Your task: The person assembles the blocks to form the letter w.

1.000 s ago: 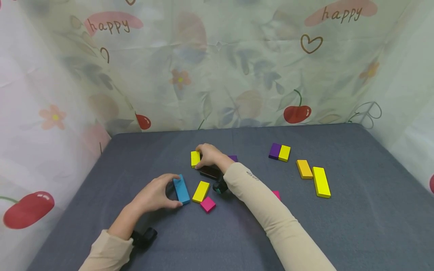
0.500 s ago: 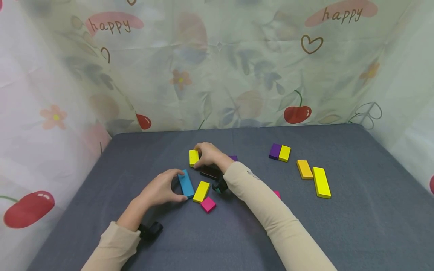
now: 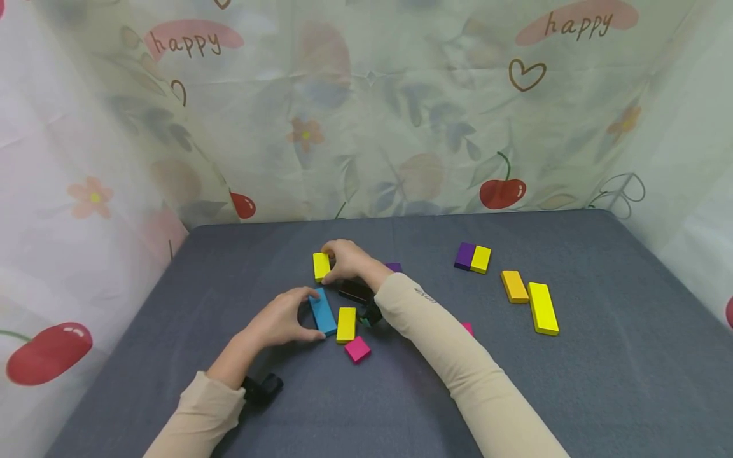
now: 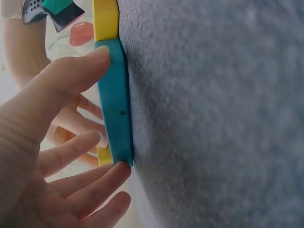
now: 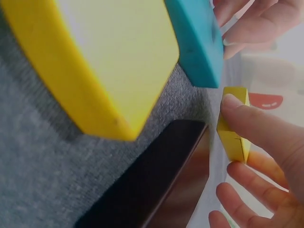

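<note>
My left hand (image 3: 283,320) holds a flat blue block (image 3: 323,312) on the table, thumb at its near end and fingers at the far end. In the left wrist view the thumb (image 4: 102,54) presses one end of it. My right hand (image 3: 347,261) pinches a small yellow block (image 3: 321,268) beyond the blue one; the right wrist view shows thumb and fingertips at its opposite ends. A second yellow block (image 3: 346,325) lies right beside the blue block, and a pink block (image 3: 357,350) sits at its near end. Under the right hand lies a glossy black block (image 3: 354,291).
Partly behind the right wrist is a purple block (image 3: 393,267), and a pink block (image 3: 468,327) peeks past the sleeve. Farther right lie a purple block (image 3: 465,255) against a yellow one (image 3: 480,259), an orange block (image 3: 514,286) and a long yellow block (image 3: 543,308).
The left hand has slid the blue block rightward against the middle yellow block, which has turned straighter, and the pink block has shifted slightly right. The right hand has moved its yellow block left.
</note>
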`<state>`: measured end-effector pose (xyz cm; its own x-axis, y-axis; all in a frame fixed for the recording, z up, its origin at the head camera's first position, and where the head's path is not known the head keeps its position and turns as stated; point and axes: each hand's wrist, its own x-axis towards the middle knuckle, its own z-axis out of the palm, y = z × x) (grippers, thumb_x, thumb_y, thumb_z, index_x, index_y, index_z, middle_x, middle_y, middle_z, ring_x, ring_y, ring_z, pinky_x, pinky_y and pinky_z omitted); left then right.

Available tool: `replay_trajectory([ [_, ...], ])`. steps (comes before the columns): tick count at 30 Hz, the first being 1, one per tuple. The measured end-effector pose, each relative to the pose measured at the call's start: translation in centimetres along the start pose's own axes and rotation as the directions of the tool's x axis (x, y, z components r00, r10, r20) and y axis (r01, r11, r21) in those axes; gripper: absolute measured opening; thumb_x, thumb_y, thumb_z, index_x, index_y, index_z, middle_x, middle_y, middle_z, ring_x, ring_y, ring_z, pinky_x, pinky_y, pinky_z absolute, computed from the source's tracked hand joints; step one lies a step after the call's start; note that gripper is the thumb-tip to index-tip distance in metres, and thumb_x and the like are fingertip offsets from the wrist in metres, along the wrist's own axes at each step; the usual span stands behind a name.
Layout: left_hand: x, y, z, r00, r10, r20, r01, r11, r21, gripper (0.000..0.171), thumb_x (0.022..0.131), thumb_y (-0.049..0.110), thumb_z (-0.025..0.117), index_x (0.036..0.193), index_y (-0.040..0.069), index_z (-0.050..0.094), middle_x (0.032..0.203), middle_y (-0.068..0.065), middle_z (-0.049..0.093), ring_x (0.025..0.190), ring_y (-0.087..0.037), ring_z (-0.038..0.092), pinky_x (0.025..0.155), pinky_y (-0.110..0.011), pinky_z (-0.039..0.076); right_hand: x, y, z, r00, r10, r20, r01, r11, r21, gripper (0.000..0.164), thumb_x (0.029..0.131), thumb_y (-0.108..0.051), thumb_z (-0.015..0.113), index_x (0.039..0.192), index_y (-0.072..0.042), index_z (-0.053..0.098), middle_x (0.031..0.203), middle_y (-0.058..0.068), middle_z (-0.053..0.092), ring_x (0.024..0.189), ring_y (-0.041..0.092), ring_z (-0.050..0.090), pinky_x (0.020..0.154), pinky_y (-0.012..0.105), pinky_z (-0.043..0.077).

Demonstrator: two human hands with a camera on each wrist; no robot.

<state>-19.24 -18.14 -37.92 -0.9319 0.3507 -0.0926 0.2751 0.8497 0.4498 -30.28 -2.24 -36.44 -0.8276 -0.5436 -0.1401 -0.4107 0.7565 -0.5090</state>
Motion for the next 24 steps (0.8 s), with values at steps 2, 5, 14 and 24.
replay_trajectory([
  [2,0.0,0.1,0.0,1.0,0.004,0.007,-0.004,1.0,-0.002,0.069,0.071,0.036,0.08,0.127,0.006,0.051,0.128,-0.012,0.056,0.113,-0.027,0.054,0.097,-0.047,0.046,0.0,-0.1,0.1,1.0,-0.009,0.004,0.009,1.0,0.004,0.065,0.079,-0.024,0.075,0.135,-0.006,0.047,0.131,0.013,0.053,0.118,0.025,0.052,0.102,0.036,0.045],
  [5,0.0,0.3,0.1,1.0,0.006,0.017,-0.006,1.0,0.002,0.069,0.071,0.035,0.08,0.127,0.006,0.051,0.129,-0.012,0.056,0.113,-0.027,0.054,0.098,-0.047,0.046,0.1,-0.3,0.2,1.0,-0.018,0.01,0.018,1.0,-0.003,0.065,0.079,-0.025,0.074,0.135,-0.007,0.047,0.131,0.012,0.053,0.119,0.025,0.051,0.102,0.035,0.045],
  [14,-0.2,0.7,0.1,1.0,0.005,0.022,-0.005,1.0,0.014,0.07,0.072,0.034,0.08,0.128,0.003,0.051,0.13,-0.013,0.056,0.113,-0.028,0.055,0.098,-0.047,0.046,0.3,-0.6,0.7,0.998,-0.053,0.025,0.053,0.998,-0.024,0.065,0.079,-0.024,0.075,0.135,-0.008,0.047,0.13,0.012,0.053,0.118,0.024,0.052,0.1,0.034,0.046],
  [24,-0.1,0.7,0.2,0.999,0.031,0.023,-0.031,1.0,0.006,0.073,0.073,0.034,0.079,0.132,0.003,0.049,0.134,-0.013,0.054,0.118,-0.03,0.054,0.099,-0.048,0.045,0.7,-1.2,0.9,0.997,-0.077,0.032,0.08,0.992,-0.097,0.065,0.08,-0.026,0.073,0.136,-0.008,0.046,0.13,0.011,0.054,0.117,0.022,0.052,0.1,0.033,0.045],
])
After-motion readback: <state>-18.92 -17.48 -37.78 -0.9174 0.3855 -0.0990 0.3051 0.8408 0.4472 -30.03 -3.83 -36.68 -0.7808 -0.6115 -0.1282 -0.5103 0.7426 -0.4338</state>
